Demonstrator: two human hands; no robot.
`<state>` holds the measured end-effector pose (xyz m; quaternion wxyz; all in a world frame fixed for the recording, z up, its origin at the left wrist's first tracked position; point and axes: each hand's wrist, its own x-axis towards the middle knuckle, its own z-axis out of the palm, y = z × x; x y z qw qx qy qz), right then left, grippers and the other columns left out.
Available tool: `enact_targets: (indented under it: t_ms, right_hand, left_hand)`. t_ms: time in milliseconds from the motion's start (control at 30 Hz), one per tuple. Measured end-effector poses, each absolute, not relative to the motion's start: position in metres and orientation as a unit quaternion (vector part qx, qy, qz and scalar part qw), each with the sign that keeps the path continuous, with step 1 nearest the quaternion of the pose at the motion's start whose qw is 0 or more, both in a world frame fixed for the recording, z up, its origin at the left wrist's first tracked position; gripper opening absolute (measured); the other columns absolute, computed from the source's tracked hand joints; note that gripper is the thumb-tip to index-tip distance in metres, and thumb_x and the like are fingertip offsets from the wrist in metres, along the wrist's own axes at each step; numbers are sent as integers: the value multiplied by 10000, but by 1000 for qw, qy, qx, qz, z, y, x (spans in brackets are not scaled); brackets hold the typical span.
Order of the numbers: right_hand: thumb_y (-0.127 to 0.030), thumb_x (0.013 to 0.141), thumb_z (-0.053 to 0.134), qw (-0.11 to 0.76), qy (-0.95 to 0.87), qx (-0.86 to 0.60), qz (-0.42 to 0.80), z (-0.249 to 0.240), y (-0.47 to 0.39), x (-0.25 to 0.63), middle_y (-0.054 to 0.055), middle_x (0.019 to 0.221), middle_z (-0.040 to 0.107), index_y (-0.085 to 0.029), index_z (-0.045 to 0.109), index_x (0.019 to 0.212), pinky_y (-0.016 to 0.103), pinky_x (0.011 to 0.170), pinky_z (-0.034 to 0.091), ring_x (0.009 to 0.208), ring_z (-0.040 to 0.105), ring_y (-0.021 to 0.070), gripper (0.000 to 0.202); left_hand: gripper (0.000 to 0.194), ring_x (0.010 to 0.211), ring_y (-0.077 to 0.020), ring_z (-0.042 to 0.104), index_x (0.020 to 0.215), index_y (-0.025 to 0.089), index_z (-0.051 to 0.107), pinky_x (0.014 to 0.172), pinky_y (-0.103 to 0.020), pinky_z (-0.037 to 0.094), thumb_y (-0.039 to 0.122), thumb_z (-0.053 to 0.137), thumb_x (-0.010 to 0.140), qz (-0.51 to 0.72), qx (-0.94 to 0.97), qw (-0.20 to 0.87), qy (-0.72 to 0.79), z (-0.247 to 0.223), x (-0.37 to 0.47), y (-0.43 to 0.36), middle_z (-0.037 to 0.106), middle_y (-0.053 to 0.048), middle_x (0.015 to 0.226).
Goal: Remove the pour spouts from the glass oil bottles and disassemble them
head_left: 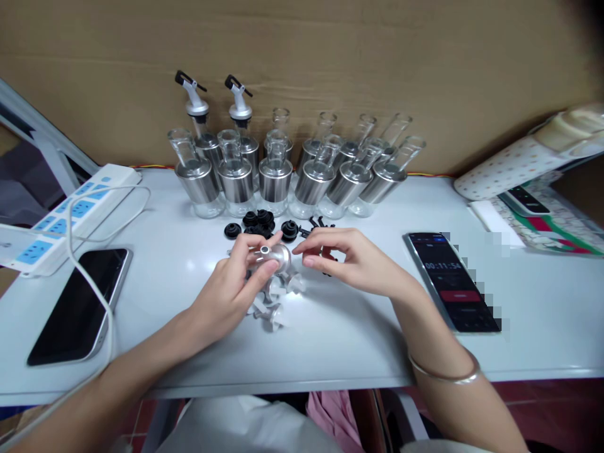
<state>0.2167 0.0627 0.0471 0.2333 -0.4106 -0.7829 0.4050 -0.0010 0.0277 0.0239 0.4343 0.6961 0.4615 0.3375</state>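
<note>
My left hand is closed around a silver pourer spout, its small round opening turned up toward me. Just to the right, my right hand hovers with bent fingers, thumb and forefinger slightly apart near the spout's base. I see nothing between those fingertips. Under the left hand lie several loose silver spouts with clear plastic parts. Black ribbed stoppers are heaped beyond the hands. Small black levers lie behind and partly beneath my right hand.
Two rows of glass bottles with steel sleeves stand at the back; two back-left ones carry pourers. A power strip, cable and dark phone are left. Right are a timer phone and a dotted bottle.
</note>
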Motion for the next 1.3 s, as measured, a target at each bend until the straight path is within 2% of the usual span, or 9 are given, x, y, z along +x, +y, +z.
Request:
enact_targets:
  t_ms: [233, 467, 533, 633, 867, 967, 1167, 1300]
  right_hand:
    - [-303, 840, 595, 241, -777, -372, 448, 45, 60, 210, 41, 818, 659, -168, 685, 902, 262, 655, 452, 719, 570, 140, 174]
    - [-308, 846, 577, 262, -766, -361, 462, 41, 58, 206, 44, 823, 654, -164, 666, 890, 260, 668, 452, 731, 568, 140, 175]
    - [-325, 840, 578, 283, -750, -375, 466, 41, 57, 208, 45, 826, 650, -162, 650, 883, 260, 649, 449, 701, 557, 133, 184]
    - [-336, 830, 581, 299, -737, -387, 466, 43, 57, 211, 35, 781, 627, -165, 620, 852, 257, 637, 439, 685, 537, 130, 178]
    - [-351, 851, 548, 273, -757, -374, 461, 44, 56, 210, 6, 710, 566, -162, 565, 775, 238, 621, 393, 662, 489, 114, 204]
    - [-407, 872, 502, 260, -754, -389, 461, 44, 55, 207, -14, 643, 506, -165, 526, 714, 225, 572, 351, 610, 441, 100, 290]
    - [-454, 896, 417, 249, -761, -404, 441, 45, 55, 205, -49, 550, 366, -186, 407, 616, 218, 503, 269, 517, 318, 79, 388]
    - [-428, 909, 396, 239, -771, -418, 417, 44, 55, 203, -42, 558, 381, -178, 430, 621, 214, 510, 277, 527, 331, 80, 382]
  left_hand:
    - [58, 1191, -202, 565, 996, 257, 278, 901, -406, 533, 303, 308, 978, 367, 707, 445, 409, 21, 5, 24, 358, -162, 1474]
    - [37, 1307, -207, 442, 981, 256, 298, 993, -449, 480, 275, 330, 977, 377, 732, 415, 387, 20, 4, 26, 318, -126, 1501]
    - [51, 1309, -218, 441, 1002, 246, 349, 995, -453, 469, 271, 375, 966, 374, 757, 358, 398, 19, 1, 28, 345, -128, 1488]
    - [60, 1227, -217, 528, 1005, 228, 430, 958, -419, 475, 253, 417, 952, 348, 806, 258, 404, 20, -3, 31, 465, -123, 1410]
    - [103, 1055, -195, 600, 984, 199, 523, 888, -370, 410, 248, 438, 953, 311, 866, 101, 379, 26, -3, 36, 667, -70, 1133]
    - [148, 975, -190, 627, 986, 181, 528, 876, -367, 385, 289, 431, 960, 305, 876, 76, 367, 26, -2, 36, 696, -66, 1035]
    - [196, 926, -192, 648, 998, 174, 517, 863, -366, 363, 355, 465, 944, 301, 886, 5, 353, 24, -2, 35, 706, -80, 1023]
    - [190, 837, -179, 664, 969, 157, 529, 835, -358, 364, 340, 492, 936, 311, 891, -57, 327, 22, -2, 36, 721, -74, 938]
